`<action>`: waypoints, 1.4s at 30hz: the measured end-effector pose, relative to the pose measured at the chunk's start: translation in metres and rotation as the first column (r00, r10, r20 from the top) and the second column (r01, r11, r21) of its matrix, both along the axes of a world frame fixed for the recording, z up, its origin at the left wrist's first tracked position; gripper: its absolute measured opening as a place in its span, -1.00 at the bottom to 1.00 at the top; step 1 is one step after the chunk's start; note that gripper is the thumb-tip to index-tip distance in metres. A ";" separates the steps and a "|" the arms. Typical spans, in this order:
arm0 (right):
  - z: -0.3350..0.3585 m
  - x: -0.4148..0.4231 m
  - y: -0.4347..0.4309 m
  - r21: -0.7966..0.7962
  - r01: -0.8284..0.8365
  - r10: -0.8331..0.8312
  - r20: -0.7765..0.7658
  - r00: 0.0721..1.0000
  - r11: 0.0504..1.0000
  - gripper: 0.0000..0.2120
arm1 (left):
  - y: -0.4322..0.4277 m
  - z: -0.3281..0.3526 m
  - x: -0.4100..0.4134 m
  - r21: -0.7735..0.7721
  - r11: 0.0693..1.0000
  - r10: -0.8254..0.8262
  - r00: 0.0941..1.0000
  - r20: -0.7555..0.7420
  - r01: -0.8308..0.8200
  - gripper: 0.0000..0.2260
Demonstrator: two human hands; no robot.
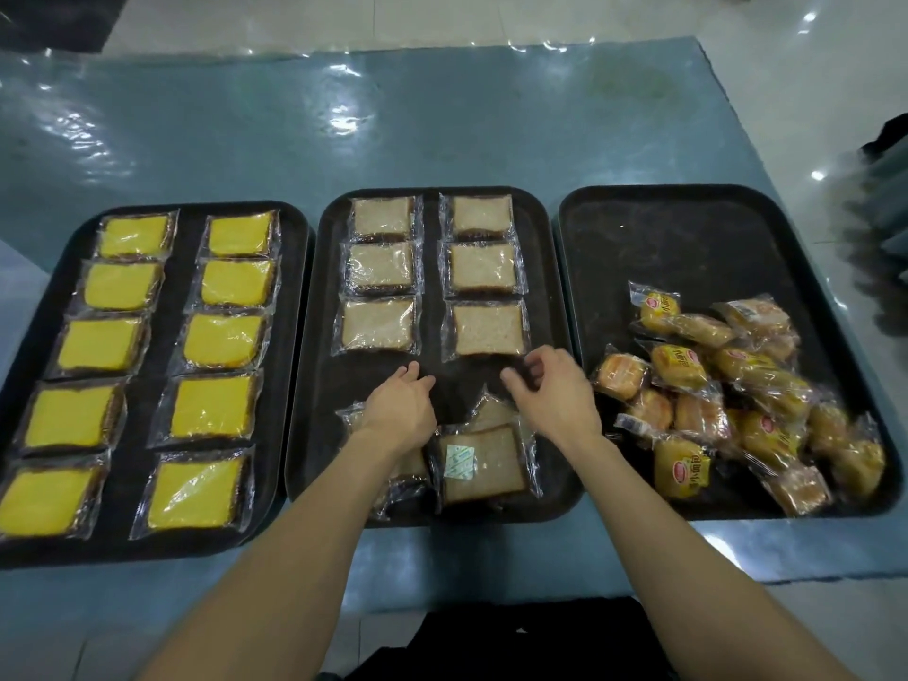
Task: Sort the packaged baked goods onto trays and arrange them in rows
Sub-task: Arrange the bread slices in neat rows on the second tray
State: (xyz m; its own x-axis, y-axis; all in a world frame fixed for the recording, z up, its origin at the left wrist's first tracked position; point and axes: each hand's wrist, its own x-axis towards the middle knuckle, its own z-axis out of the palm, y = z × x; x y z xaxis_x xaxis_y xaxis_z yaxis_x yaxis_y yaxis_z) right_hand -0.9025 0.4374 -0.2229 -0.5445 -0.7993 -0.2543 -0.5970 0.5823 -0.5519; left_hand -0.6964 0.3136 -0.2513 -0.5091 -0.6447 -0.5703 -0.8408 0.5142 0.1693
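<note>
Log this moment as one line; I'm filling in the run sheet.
left tray: yellow slices in two rows | middle tray: bread slices part-rowed, rest loose | right tray: buns piled | left hand, right hand: open, empty

Wrapped yellow cakes (pixel 211 407) and bread slices (pixel 489 329) lie rowed; buns (pixel 737 400) heaped on right tray (pixel 688 228).

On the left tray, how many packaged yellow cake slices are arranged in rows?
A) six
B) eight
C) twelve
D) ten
D: the left tray holds two columns of five yellow cake slices, which makes ten.
</note>
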 end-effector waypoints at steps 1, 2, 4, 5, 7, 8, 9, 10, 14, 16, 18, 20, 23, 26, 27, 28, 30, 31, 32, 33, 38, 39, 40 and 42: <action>-0.001 0.006 0.010 0.071 -0.085 0.083 0.034 0.996 0.994 -0.34 | 0.000 0.001 0.000 0.006 1.000 0.004 1.000 -0.009 -0.004 -0.47; -0.005 0.012 0.017 0.157 -0.157 0.150 0.058 0.987 0.975 -0.21 | -0.001 0.002 0.000 0.012 1.000 0.010 1.000 -0.019 -0.010 -0.49; -0.012 0.021 0.022 0.279 -0.220 0.201 0.093 0.975 0.935 -0.01 | -0.003 0.005 0.000 0.035 0.999 0.018 0.999 -0.040 -0.017 -0.51; -0.014 0.024 0.023 0.300 -0.207 0.184 0.103 0.977 0.931 0.04 | -0.005 0.007 0.002 0.052 0.998 0.021 0.998 -0.060 -0.017 -0.51; -0.018 0.027 0.022 0.320 -0.142 0.110 0.116 0.987 0.937 0.09 | -0.006 0.008 0.010 0.058 0.998 0.020 0.993 -0.118 -0.013 -0.47; -0.018 0.028 0.020 0.337 -0.122 0.087 0.118 0.989 0.934 0.10 | -0.003 0.009 0.014 0.032 0.999 -0.008 0.989 -0.146 0.012 -0.42; -0.018 0.027 0.018 0.360 -0.120 0.084 0.116 0.990 0.925 0.11 | 0.002 0.010 0.017 0.004 0.999 -0.050 0.985 -0.162 0.051 -0.38; -0.017 0.025 0.016 0.377 -0.126 0.089 0.113 0.990 0.918 0.11 | 0.009 0.011 0.018 -0.009 0.995 -0.097 0.981 -0.171 0.097 -0.35; -0.009 0.017 0.016 0.322 -0.096 0.034 0.191 0.981 0.942 -0.09 | 0.033 0.012 0.009 0.045 0.993 -0.092 0.953 -0.287 0.110 -0.57; -0.007 0.008 0.021 0.244 -0.012 -0.074 0.342 0.937 0.970 -0.30 | 0.035 0.021 0.005 0.099 0.995 0.015 0.916 -0.401 0.027 -0.67; -0.003 -0.003 0.027 0.193 0.129 -0.212 0.510 0.834 0.973 -0.47 | 0.031 0.031 0.010 0.258 0.964 0.183 0.855 -0.486 -0.061 -0.68; -0.001 -0.010 0.034 0.165 0.214 -0.271 0.586 0.764 0.963 -0.54 | 0.025 0.042 0.022 0.384 0.916 0.323 0.779 -0.537 -0.115 -0.69; -0.005 -0.008 0.039 0.127 0.198 -0.235 0.581 0.779 0.972 -0.64 | 0.015 0.053 0.048 0.529 0.817 0.545 0.609 -0.577 -0.230 -0.73; -0.015 -0.005 0.039 0.141 0.198 -0.243 0.591 0.769 0.970 -0.70 | 0.005 0.056 0.083 0.580 0.709 0.705 0.420 -0.572 -0.400 -0.77; -0.016 -0.005 0.039 0.150 0.188 -0.241 0.578 0.780 0.971 -0.74 | 0.002 0.051 0.094 0.535 0.698 0.714 0.406 -0.570 -0.476 -0.78; -0.016 -0.004 0.038 0.151 0.181 -0.235 0.566 0.790 0.972 -0.80 | -0.001 0.046 0.105 0.464 0.696 0.710 0.432 -0.556 -0.548 -0.78; -0.018 -0.004 0.038 0.134 0.191 -0.234 0.543 0.806 0.972 -0.88 | -0.002 0.031 0.118 0.288 0.701 0.701 0.558 -0.445 -0.652 -0.75; -0.019 -0.004 0.038 0.128 0.207 -0.243 0.540 0.806 0.970 -0.90 | 0.000 0.025 0.121 0.194 0.719 0.682 0.622 -0.386 -0.668 -0.72; -0.022 -0.004 0.038 0.122 0.232 -0.261 0.542 0.799 0.965 -0.91 | 0.002 0.020 0.122 0.093 0.744 0.646 0.676 -0.355 -0.662 -0.67; -0.024 -0.004 0.038 0.115 0.256 -0.276 0.541 0.794 0.960 -0.90 | 0.005 0.017 0.121 -0.031 0.773 0.582 0.728 -0.362 -0.634 -0.63; -0.026 -0.004 0.037 0.017 0.408 -0.357 0.519 0.777 0.913 -0.84 | 0.023 0.026 0.081 -0.309 0.920 0.078 0.886 -0.457 -0.241 -0.49; -0.024 -0.003 0.038 -0.008 0.387 -0.339 0.465 0.817 0.922 -0.77 | 0.027 0.026 0.072 -0.285 0.946 0.022 0.909 -0.416 -0.153 -0.44; -0.021 -0.001 0.039 -0.023 0.320 -0.292 0.349 0.890 0.947 -0.69 | 0.031 0.023 0.065 -0.263 0.961 -0.019 0.934 -0.356 -0.081 -0.36; -0.019 0.009 0.044 -0.052 0.113 -0.112 0.007 0.994 0.992 -0.51 | 0.040 0.009 0.061 -0.253 0.968 -0.058 0.974 -0.219 0.001 -0.22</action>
State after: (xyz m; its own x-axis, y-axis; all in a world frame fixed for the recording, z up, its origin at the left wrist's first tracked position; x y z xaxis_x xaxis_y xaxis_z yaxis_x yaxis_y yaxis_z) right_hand -0.8931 0.4810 -0.2416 -0.6308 -0.7453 -0.2161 -0.5269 0.6158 -0.5858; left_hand -0.6357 0.3534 -0.2418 -0.6254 -0.7345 -0.2633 -0.7803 0.5879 0.2134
